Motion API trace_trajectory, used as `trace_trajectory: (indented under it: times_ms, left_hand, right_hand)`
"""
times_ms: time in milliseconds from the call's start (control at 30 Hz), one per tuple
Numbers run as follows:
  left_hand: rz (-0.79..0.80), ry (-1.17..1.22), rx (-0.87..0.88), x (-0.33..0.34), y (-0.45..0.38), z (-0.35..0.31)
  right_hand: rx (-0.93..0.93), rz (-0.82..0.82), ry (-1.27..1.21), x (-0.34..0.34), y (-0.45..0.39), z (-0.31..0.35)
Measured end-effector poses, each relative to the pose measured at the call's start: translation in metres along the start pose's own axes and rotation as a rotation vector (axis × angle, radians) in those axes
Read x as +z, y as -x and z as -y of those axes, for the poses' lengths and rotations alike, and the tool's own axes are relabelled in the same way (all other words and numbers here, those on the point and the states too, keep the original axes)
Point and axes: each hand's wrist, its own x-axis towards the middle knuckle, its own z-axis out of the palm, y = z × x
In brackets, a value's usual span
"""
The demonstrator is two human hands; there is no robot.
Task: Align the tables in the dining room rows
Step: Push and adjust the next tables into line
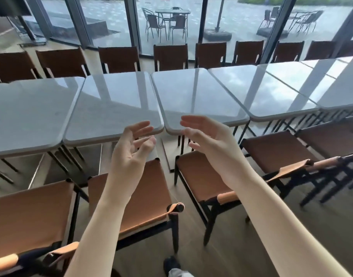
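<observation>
A row of grey-topped desks [115, 100] is seen butted side to side before the windows, the near edges stepping slightly at the joints, so aligning seems only partly done. The left hand [131, 154] and right hand [207, 140] are held loosely open, nothing grasped, just short of the middle joint. The row's ends are cut off.

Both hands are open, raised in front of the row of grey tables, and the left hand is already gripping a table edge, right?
Not quite. In the head view the left hand grips nothing: it hangs open in the air, short of the tables, like the right hand. The rest stands: both hands are open and raised in front of the row.
</observation>
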Motion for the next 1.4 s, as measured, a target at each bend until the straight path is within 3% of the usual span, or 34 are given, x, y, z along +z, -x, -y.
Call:
trace_trajectory:
  times_ms: [367, 633, 1100, 1400]
  left_hand:
    - [0.189, -0.048, -0.024, 0.062, 0.022, -0.035]
    - [0.267, -0.056, -0.068, 0.15, 0.016, -0.053]
    - [0.165, -0.049, -0.045, 0.331, 0.0, -0.068]
    - [0.087, -0.06, -0.14, 0.369, -0.006, -0.05]
  right_hand:
    - [-0.024, -0.141, -0.036, -0.074, 0.05, 0.007]
    - [0.029, -0.198, -0.06, -0.157, 0.065, -0.012]
    - [0.025, -0.141, 0.011, -0.335, 0.05, -0.057]
    - [0.074, -0.044, -0.024, -0.371, 0.016, -0.093]
